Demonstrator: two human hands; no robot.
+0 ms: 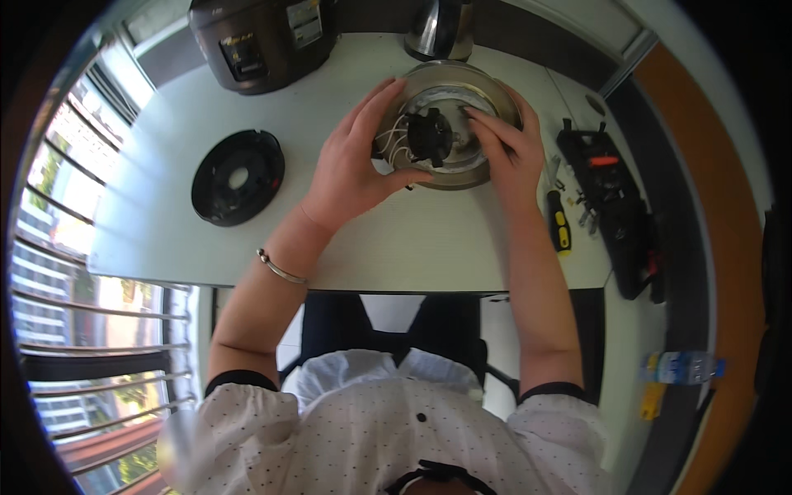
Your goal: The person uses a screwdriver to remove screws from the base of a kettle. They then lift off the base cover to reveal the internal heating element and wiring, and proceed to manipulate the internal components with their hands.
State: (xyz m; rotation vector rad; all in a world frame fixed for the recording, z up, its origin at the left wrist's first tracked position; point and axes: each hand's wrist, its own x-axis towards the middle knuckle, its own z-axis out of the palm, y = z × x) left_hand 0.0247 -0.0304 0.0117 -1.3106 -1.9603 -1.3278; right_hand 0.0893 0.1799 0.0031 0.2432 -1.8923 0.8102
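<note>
An upturned steel electric kettle (472, 176) stands near the back of the white table, its round underside facing up. Inside the rim sit a black connector part (429, 138) and several white wires (394, 142). My left hand (355, 153) wraps the kettle's left side, the thumb lying along the near rim and the fingers along the far left. My right hand (513, 148) grips the right side. Its bent fingers reach into the underside, right of the connector; whether they pinch some small part cannot be made out.
At left lies a black round cover (238, 178). A dark rice cooker (264, 49) and a shiny metal vessel (440, 31) stand behind. On the right are a yellow-black screwdriver (559, 223), small metal bits (587, 216) and an open black tool case (615, 198). A bottle (683, 368) lies lower right.
</note>
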